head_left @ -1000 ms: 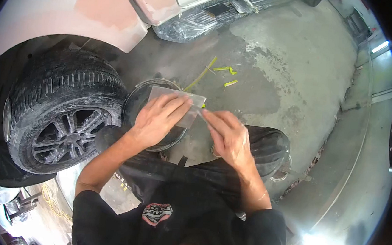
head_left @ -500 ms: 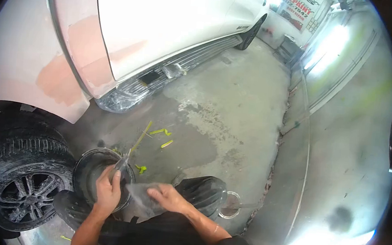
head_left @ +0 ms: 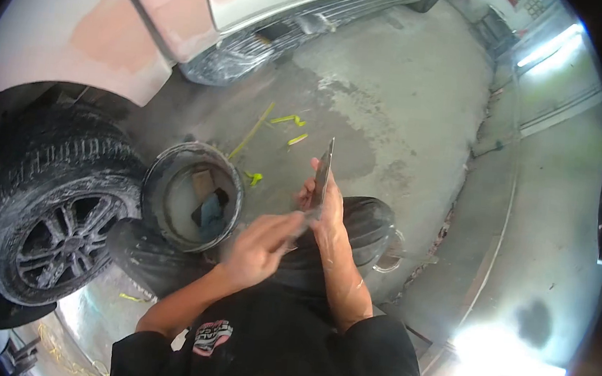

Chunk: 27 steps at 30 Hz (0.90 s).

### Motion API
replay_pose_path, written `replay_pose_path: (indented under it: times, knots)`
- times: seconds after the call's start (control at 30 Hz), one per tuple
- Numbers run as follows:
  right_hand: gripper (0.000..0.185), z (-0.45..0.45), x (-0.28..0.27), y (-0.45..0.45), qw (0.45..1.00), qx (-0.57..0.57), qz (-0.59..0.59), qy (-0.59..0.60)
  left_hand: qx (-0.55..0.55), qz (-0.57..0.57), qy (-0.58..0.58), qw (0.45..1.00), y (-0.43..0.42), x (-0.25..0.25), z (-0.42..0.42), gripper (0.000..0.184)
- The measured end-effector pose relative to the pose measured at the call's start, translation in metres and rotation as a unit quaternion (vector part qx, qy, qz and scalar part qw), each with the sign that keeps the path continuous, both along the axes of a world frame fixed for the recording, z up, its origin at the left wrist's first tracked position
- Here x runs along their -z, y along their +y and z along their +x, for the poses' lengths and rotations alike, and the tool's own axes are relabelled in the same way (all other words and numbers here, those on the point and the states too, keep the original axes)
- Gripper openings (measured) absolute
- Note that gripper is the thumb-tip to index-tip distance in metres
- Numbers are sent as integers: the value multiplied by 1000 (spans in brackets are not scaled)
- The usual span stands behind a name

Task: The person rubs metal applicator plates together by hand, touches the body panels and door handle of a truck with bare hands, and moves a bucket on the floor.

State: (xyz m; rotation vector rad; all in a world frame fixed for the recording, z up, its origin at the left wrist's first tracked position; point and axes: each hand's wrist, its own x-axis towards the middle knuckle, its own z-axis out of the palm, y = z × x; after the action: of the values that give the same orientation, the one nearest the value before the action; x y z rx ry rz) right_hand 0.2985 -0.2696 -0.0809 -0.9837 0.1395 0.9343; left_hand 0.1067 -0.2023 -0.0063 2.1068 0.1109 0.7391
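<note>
My right hand (head_left: 328,201) is raised in front of my knee, its fingers round a thin, flat, dark piece (head_left: 323,175) seen almost edge-on and pointing upward. Just below and to the left is my left hand (head_left: 257,248), closed on a grey, sheet-like piece (head_left: 296,236) that is smeared by motion. The two pieces meet or overlap near my right wrist; I cannot tell whether they touch. A dark bucket (head_left: 150,197) stands left of my hands, with cloudy water, a brown block (head_left: 203,182) and a blue-and-black piece (head_left: 211,216) in it.
A dusty wheel (head_left: 63,240) is close on the left, under a white vehicle panel (head_left: 37,33) with pinkish patches. A plastic-wrapped running board (head_left: 229,62) juts out ahead. Yellow-green tape scraps (head_left: 253,178) lie on the floor. A wall (head_left: 526,199) runs along the right.
My hands have moved away from over the bucket to the right, exposing its contents. The dark piece, earlier in my left hand, is now in my right. The view has tilted downward.
</note>
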Motion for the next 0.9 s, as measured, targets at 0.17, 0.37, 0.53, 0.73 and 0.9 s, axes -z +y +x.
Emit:
replay_pose_path:
  times: [0.17, 0.37, 0.53, 0.73, 0.9]
  knots:
    - [40, -39, 25, 3, 982, -115, 145, -22, -26, 25, -19, 999, -10, 2, 13, 34]
    - [50, -49, 6, -12, 946, -295, -87, -107, -216, -8, 14, 976, 34, -5, 17, 26]
    - [54, -52, -19, -6, 937, -197, -168, -236, -254, -89, 39, 962, 85, -18, 3, 18]
    - [51, -33, -17, 1, 962, -80, -163, -202, -59, 65, -3, 996, 39, -1, -20, 28]
    - [51, -39, -23, -14, 956, -134, -152, -213, -164, -35, 152, 974, 84, 33, -13, 28]
